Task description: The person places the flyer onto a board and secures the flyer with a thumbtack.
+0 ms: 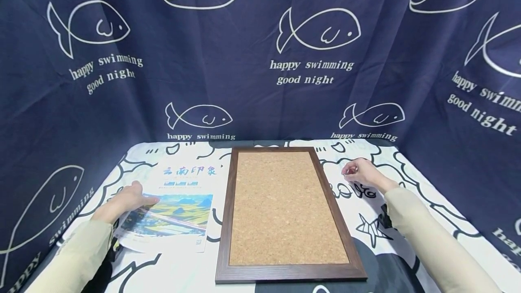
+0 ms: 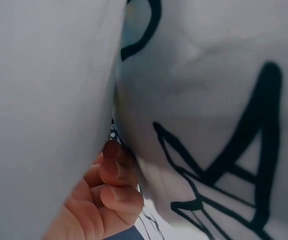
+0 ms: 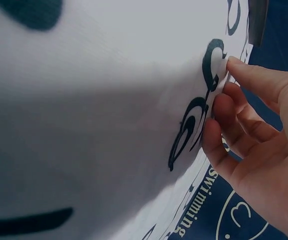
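Note:
A printed poster point(image 1: 179, 216) with a colourful landscape photo and blue Chinese lettering lies left of a cork board point(image 1: 285, 202) in a dark brown wooden frame. My left hand point(image 1: 130, 197) pinches the poster's left edge, thumb on its face. In the left wrist view the fingers point(image 2: 116, 172) curl beneath the white sheet. Right of the board, my right hand point(image 1: 361, 172) is low over the tablecloth, fingers bent and fingertips right at the cloth. In the right wrist view its thumb point(image 3: 244, 70) reaches toward the cloth; I cannot tell whether something small is between the fingertips.
A white tablecloth point(image 1: 370, 229) with black cartoon drawings covers the table. Dark blue curtains point(image 1: 260, 89) printed with white fish and lettering hang behind and at both sides. The board's frame point(image 1: 291, 275) reaches close to the table's near side.

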The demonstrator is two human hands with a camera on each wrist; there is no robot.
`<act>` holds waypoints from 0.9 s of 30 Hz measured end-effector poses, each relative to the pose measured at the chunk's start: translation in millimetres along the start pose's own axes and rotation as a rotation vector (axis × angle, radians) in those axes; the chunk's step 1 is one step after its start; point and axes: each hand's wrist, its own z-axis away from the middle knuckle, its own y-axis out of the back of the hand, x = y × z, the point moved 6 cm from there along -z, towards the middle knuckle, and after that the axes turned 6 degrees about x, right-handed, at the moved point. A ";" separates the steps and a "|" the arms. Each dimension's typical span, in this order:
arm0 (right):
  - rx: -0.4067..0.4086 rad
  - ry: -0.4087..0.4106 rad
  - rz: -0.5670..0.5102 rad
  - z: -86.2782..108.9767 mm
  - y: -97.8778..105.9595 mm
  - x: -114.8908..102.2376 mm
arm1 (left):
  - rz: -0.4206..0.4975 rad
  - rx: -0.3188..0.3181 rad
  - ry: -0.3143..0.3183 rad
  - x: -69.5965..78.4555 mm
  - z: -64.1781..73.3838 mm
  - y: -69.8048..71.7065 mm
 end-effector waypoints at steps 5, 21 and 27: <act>-0.007 -0.006 0.000 0.6 -0.5 -1.4 | 0.000 0.023 0.007 -0.7 0.2 -0.9; 0.002 -0.018 0.008 2.0 -0.2 0.0 | 0.019 0.055 -0.050 2.9 7.4 -3.8; 0.006 -0.014 0.004 4.2 1.2 0.2 | 0.017 0.056 -0.080 1.8 15.3 -5.3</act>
